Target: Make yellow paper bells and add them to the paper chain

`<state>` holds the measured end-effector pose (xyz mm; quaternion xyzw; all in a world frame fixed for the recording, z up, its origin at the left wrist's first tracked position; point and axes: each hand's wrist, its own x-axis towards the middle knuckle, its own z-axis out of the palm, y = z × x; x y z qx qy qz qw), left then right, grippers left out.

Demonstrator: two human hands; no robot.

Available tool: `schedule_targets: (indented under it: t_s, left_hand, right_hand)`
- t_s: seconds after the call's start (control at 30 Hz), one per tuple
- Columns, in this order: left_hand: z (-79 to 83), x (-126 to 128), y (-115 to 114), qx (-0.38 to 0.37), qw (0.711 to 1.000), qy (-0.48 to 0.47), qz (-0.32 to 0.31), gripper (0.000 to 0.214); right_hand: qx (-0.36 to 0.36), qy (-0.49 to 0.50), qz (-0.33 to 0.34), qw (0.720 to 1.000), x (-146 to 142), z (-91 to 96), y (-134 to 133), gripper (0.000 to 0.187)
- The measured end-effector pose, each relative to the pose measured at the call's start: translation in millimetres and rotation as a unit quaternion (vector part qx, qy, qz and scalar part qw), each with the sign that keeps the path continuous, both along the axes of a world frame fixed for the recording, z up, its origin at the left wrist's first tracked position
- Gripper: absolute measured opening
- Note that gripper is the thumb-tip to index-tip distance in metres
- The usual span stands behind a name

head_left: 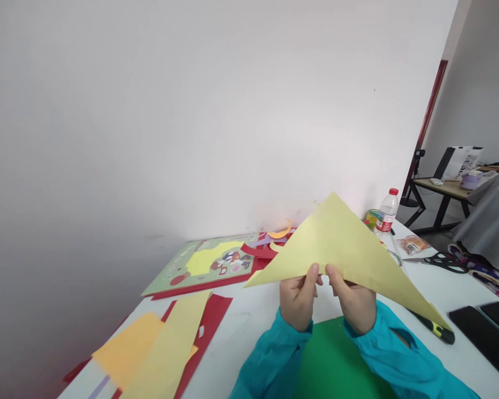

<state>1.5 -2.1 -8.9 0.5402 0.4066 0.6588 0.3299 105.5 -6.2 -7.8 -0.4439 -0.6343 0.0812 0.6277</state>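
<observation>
A sheet of pale yellow paper [335, 241], triangular with its point upward, is held up above the table. My left hand [297, 296] pinches its lower edge just left of the middle, thumb on the near side. Close beside it, my right hand [355, 302] grips the same edge, also with the thumb in front. Most of my fingers are hidden behind the paper. Under my forearms lies a green sheet [330, 360] on the white table.
Red, orange and yellow paper strips [170, 343] lie at left, near a picture-covered pad [216, 263]. To the right are a bottle [386, 211], black scissors [443, 261], a utility knife [438, 331] and dark phones [484, 338]. A white wall [191, 111] stands behind.
</observation>
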Motion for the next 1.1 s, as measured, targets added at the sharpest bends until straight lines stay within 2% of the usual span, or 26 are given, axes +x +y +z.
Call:
schedule_targets:
  t_s: [0.23,0.43,0.57,0.7,0.93,1.1]
  left_hand:
    - [-1.3,2.9,-2.7,0.004,1.0,0.005,-0.003,0.047]
    - [2.1,6.3,-6.2,0.014,0.999,-0.002,0.031,0.047]
    - [2.1,6.7,-5.6,0.004,0.999,-0.006,0.032,0.047]
    - [0.8,4.7,-4.0,-0.002,0.999,-0.022,0.029,0.046]
    - [-1.1,3.0,0.0,-0.03,0.999,-0.037,-0.014,0.049]
    - [-2.9,0.0,1.2,-0.021,0.994,-0.059,-0.091,0.044]
  right_hand:
    - [-0.042,-0.047,-0.011,0.998,2.8,3.1,-3.2,0.039]
    - [-0.022,-0.017,-0.009,1.0,0.2,2.0,-2.3,0.04]
    - [-0.023,-0.026,0.002,0.999,0.3,2.7,-2.8,0.039]
    - [-0.008,0.006,0.002,1.0,0.7,1.9,-2.6,0.035]
    - [-0.061,0.009,0.064,0.996,-2.2,7.9,-6.7,0.046]
    - [-0.079,0.068,0.07,0.992,-2.3,9.1,-9.4,0.046]
